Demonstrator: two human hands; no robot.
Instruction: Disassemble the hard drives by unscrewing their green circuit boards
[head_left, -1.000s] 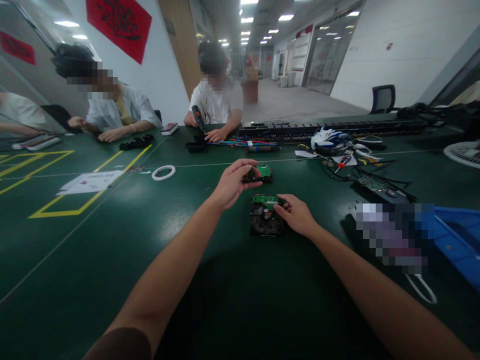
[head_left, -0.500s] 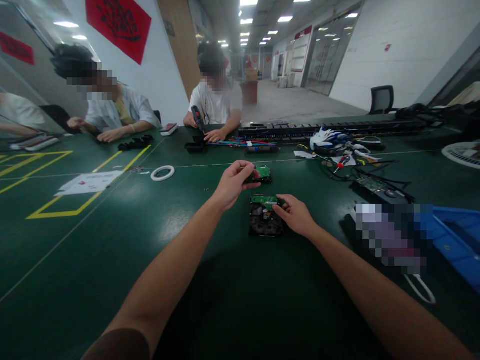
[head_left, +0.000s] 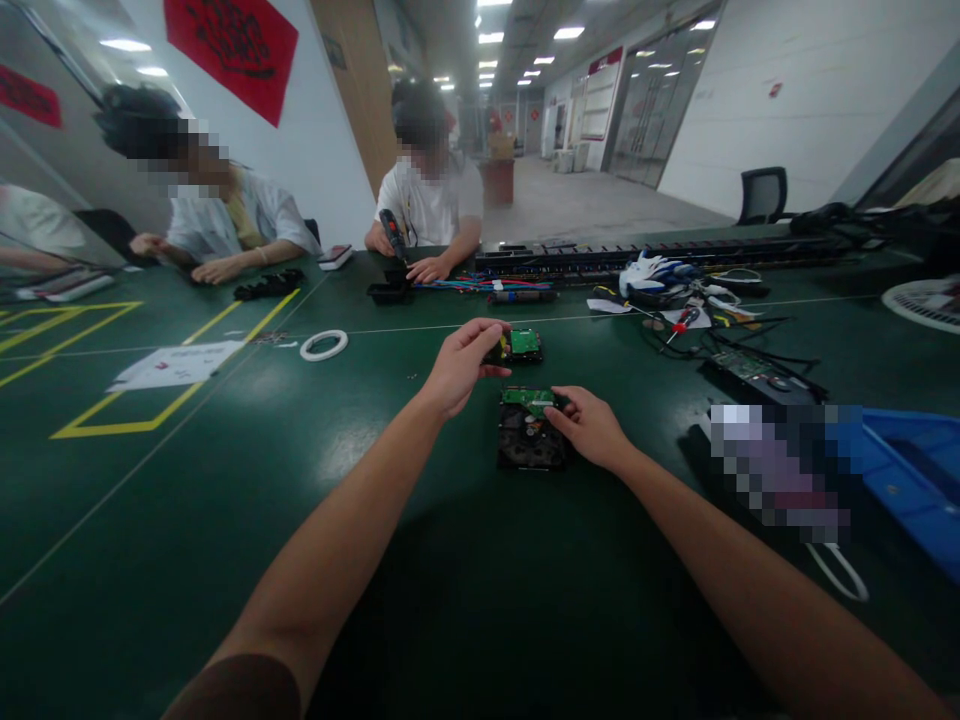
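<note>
Far left of the hands, a white paper sheet (head_left: 176, 366) is laid over yellow tape (head_left: 112, 433) on the green desk (head_left: 225, 540). Beyond it a black part (head_left: 268, 284) is set in front of a seated co-worker (head_left: 244, 215). Nearer the left hand, a white ring (head_left: 344, 346) is laid flat. Ahead of the ring, to its right, a power driver (head_left: 390, 230) is held upright by a second co-worker (head_left: 431, 205). Left hand (head_left: 466, 368): raised ahead of the right one, thumb and fingers brought together around a small dark and yellow item (head_left: 498, 350); whether it is really gripped cannot be told. Past these fingers a far hard drive (head_left: 525, 345), green board up, is partly covered. Between the hands, closer to the body, the near hard drive (head_left: 531, 432) is laid flat, board end away. Its right edge is gripped by the right hand (head_left: 590, 425), thumb on top. Ahead and right of that hand: blue-white gloves (head_left: 649, 275), then a red screwdriver (head_left: 685, 320) and a black circuit-board unit (head_left: 761, 372). Directly right, a pixelated object (head_left: 776, 465) is seen, then a blue bin (head_left: 911, 490); ahead of the bin, a white grille (head_left: 926, 305).
</note>
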